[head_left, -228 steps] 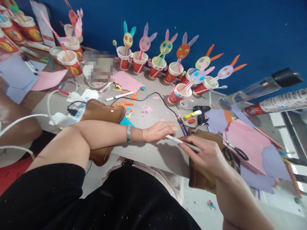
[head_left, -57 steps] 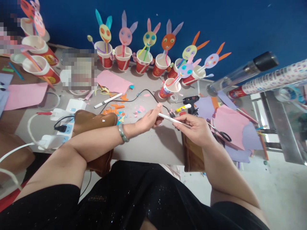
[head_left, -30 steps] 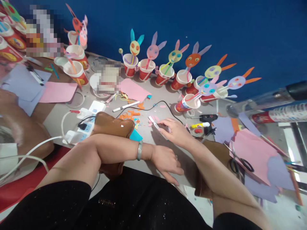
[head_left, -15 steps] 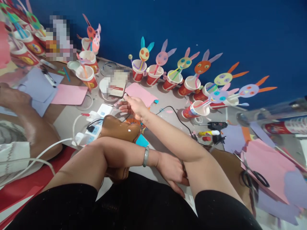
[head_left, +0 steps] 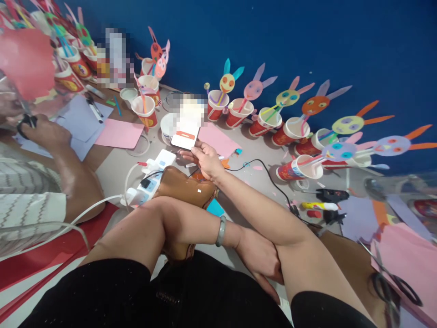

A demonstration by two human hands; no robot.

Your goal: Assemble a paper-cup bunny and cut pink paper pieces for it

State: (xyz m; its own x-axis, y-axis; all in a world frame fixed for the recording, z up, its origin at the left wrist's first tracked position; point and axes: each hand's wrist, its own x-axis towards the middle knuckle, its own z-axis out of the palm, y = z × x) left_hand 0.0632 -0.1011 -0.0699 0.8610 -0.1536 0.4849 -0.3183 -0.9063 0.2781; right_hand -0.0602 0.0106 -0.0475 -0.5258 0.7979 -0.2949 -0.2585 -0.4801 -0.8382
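Note:
My right hand (head_left: 209, 161) reaches across to a phone (head_left: 186, 138), with its thumb on the lower corner and its fingers bent beneath the edge. The phone stands tilted against a white paper cup (head_left: 168, 126); its lit screen is partly blurred out. My left hand (head_left: 261, 257), with a jade-like bangle (head_left: 221, 231) on its wrist, rests under my right forearm. Its thumb stretches away from the fingers, whose tips are hidden, and nothing shows in it. A brown cushioned pad (head_left: 186, 187) lies beneath my crossed arms.
Red paper cups with paper rabbits (head_left: 252, 93) line the blue wall. A power strip (head_left: 150, 180) with cables sits left. A glue gun (head_left: 332, 196), scissors (head_left: 398, 278) and coloured paper (head_left: 406, 255) lie right. At left, another person's hand (head_left: 48, 132) holds scissors.
My right hand has closed on the phone's lower corner, and the screen looks brighter. The view has shifted, so things appear further right. At left, the other person's hand with scissors and red paper has come into view.

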